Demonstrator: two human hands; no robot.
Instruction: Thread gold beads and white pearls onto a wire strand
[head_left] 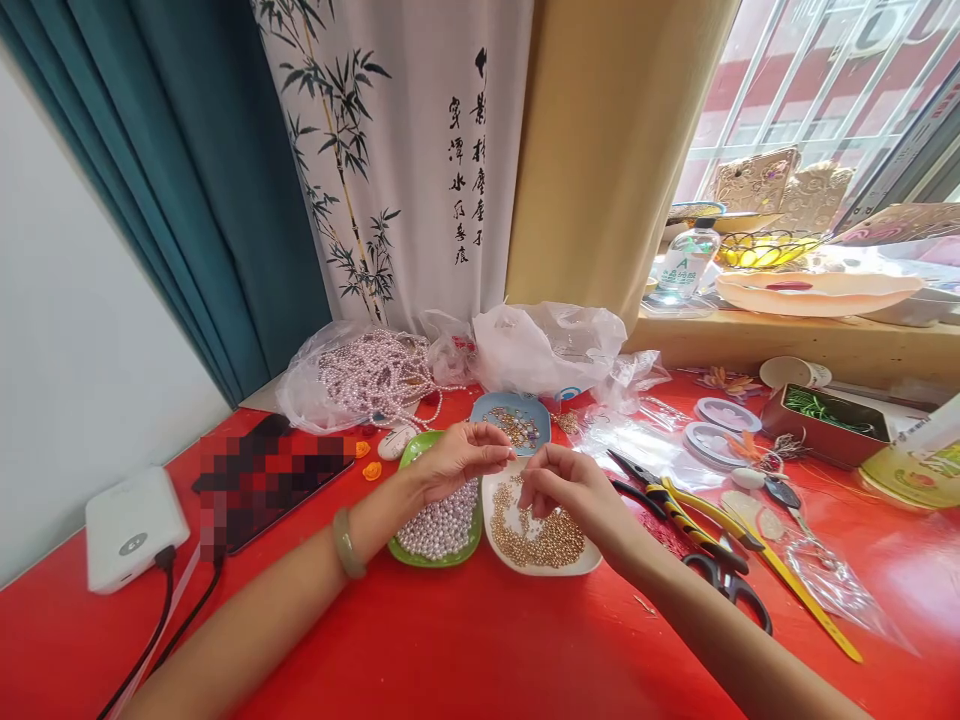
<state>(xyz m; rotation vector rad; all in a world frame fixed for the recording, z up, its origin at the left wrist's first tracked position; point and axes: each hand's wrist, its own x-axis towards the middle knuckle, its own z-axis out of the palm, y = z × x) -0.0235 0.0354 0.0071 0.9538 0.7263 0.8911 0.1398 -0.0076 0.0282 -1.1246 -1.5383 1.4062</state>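
Observation:
Above the bead dishes, my left hand (pixel 466 461) is closed in a pinch, with a tiny pale bead-like thing at its fingertips. Just to its right, my right hand (pixel 559 480) has thumb and forefinger pressed together; whatever lies between them is too small to make out. Below the left hand is a green dish (pixel 437 558) of white pearl beads (pixel 439 528). Under the right hand sits a white dish (pixel 592 562) of small gold beads (pixel 544 540). Behind both, a blue dish (pixel 541 412) holds mixed beads and charms.
Bagged pearl strands (pixel 367 375) and a white plastic bag (pixel 551 345) lie at the back. Pliers (pixel 675 515), scissors (pixel 731 590) and a yellow strip (pixel 814 605) are on the right. A power bank (pixel 136 528) with cables stands left on the red table (pixel 465 650).

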